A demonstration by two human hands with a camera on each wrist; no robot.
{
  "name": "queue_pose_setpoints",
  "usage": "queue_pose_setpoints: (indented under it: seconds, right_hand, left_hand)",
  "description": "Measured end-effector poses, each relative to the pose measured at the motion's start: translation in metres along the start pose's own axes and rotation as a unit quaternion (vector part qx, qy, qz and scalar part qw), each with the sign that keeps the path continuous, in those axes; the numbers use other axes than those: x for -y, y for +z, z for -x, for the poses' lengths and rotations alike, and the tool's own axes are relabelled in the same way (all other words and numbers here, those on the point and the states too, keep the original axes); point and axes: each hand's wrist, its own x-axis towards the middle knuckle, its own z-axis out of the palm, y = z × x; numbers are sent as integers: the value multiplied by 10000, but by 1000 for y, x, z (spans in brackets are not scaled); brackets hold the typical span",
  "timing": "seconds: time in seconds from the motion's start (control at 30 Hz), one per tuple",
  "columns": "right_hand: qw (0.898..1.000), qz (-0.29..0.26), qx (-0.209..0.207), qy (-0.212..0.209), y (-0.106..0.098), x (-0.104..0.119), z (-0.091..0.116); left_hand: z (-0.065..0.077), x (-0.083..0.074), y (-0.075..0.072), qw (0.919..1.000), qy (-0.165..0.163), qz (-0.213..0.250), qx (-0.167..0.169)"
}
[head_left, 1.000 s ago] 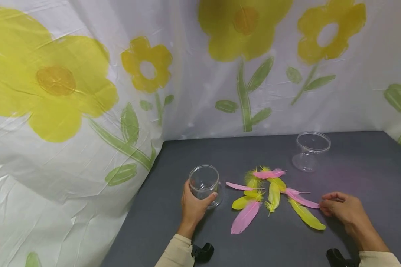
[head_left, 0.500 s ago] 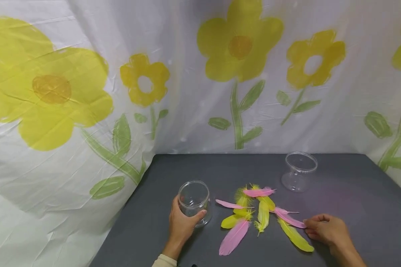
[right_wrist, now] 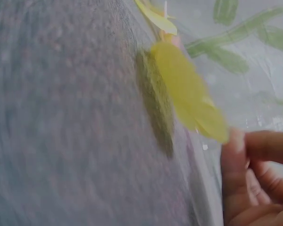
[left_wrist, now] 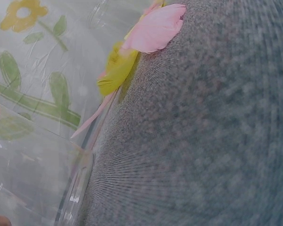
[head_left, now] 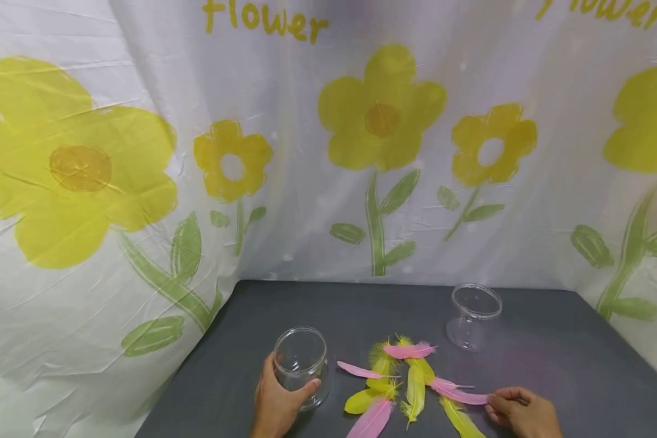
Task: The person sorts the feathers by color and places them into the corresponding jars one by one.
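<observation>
My left hand (head_left: 278, 401) grips a clear jar (head_left: 300, 354) around its side, the thumb across the near wall. The jar stands upright on the dark table, left of a spread of pink and yellow feathers. With thumb and index finger my right hand (head_left: 524, 415) pinches the outer end of a pink feather (head_left: 462, 396) at the right of the spread. A yellow feather (head_left: 462, 420) lies just below it. In the right wrist view this yellow feather (right_wrist: 188, 92) fills the foreground before the right fingertips, hiding the pink one's pinched end.
A second clear jar (head_left: 473, 322) stands at the back right of the dark table (head_left: 339, 304). More feathers, such as a pink one (head_left: 410, 351) and a yellow one (head_left: 416, 389), overlap mid-table. A white flower-printed curtain (head_left: 306, 243) hangs behind and at the left.
The head view has tilted up, so the table sits lower in it. Both hands keep their places; the pink feather's pinched end is slightly raised.
</observation>
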Motion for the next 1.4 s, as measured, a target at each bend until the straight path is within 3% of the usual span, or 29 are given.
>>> queue_pose_setpoints:
  seconds: [0.13,0.23,0.47,0.7,1.07,1.4]
  right_hand:
    - [9987,-422,204,-211,-15,8,9]
    - [9984,-544,87,-103,-18,13,9]
    - [9937,-6,-631,923,5,5,5]
    - [9970,-195,-422,616,11,2,5]
    - [9993,-273,145,209,7,-4,5]
    - [9992,194,-215,272,14,-4,2]
  left_hand:
    - [0,-1,3,9998,151,-53,-100]
    - [-1,-1,4,9991,367,64,-220]
    - [2,5,-2,9993,263,159,-199]
    - [2,7,-3,9998,110,112,-77]
    - [3,3,-2,9998,180,-20,-30]
    - [2,2,-2,9996,258,45,-99]
